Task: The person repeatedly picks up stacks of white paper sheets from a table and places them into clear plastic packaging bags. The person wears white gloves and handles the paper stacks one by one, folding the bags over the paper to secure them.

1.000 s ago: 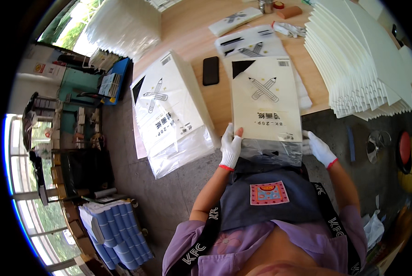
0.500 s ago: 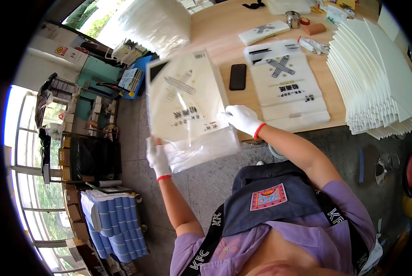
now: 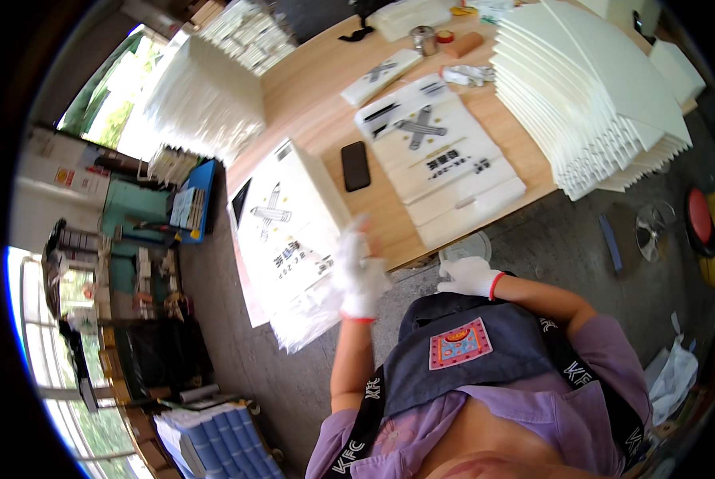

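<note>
A stack of clear printed plastic bags packed with white paper lies at the table's left front corner, its top bag showing crossed pencils. The loose clear end of the bag hangs past the table's edge. My left hand, in a white glove with a red cuff, is beside the stack's near right corner; motion smears its fingers. Close to the table edge, above my apron, my right hand wears a matching glove. Its fingers are partly apart with nothing seen in them. Flat printed bags lie right of a black phone.
A fanned stack of white sheets stands on the table's right side. Farther back are a narrow printed pack, a metal tin and spare gloves. A tall plastic-wrapped stack stands at the far left.
The filled bag has come down from my hands onto the table's left corner. My right hand has drawn back toward my apron, and my left hand has moved right. The view has turned.
</note>
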`<state>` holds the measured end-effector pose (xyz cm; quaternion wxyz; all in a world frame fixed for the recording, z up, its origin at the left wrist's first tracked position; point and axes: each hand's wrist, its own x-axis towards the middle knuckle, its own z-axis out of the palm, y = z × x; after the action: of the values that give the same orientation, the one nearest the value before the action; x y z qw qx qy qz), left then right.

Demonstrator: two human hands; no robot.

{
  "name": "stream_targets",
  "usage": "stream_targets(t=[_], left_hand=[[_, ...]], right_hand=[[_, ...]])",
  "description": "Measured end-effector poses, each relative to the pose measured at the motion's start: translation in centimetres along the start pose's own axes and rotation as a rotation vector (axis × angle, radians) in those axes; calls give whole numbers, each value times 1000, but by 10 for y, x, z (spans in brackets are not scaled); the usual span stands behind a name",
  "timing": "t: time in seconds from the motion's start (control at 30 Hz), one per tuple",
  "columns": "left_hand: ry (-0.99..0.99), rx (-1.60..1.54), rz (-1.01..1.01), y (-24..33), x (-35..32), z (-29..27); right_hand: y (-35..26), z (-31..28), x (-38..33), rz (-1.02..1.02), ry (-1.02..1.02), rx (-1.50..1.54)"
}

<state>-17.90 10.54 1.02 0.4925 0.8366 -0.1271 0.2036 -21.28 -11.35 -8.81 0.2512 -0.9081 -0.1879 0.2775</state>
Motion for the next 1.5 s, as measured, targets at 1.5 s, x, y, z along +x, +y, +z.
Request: stream_targets(t=[1.5], left_hand=[[-494, 104, 1, 51, 133, 133]], right_hand=[[78, -119, 93, -239, 672, -389]])
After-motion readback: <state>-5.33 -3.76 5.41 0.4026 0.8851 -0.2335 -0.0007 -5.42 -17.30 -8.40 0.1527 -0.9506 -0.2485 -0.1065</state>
